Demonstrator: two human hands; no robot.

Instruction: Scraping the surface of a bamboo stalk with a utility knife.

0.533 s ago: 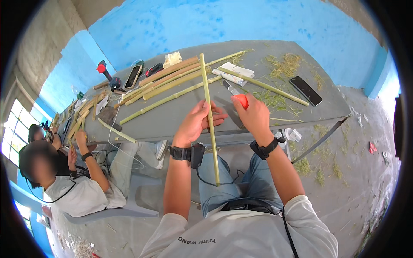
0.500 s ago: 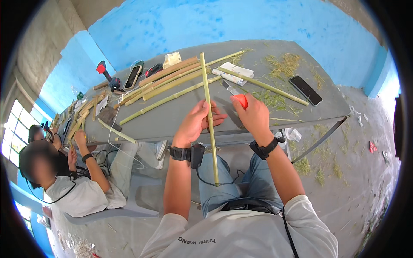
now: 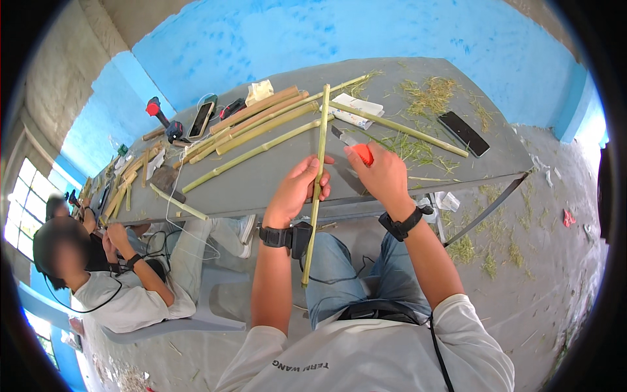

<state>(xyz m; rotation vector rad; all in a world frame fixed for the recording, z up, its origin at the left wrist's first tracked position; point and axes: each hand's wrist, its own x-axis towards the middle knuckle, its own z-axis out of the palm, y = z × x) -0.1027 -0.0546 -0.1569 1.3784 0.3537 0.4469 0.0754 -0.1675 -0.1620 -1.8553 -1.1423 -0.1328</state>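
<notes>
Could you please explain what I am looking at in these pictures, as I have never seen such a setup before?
There is no robot here: these are a person's two bare hands. All the pictures come from one wide fisheye camera worn on the head and looking down, so straight edges bend toward the rim.

The left hand holds a thin green stalk; the right hand grips a red-handled knife.

On the grey table lie bamboo lengths, folded white paper, plant shavings and a dark phone. Another person sits at the left.
</notes>
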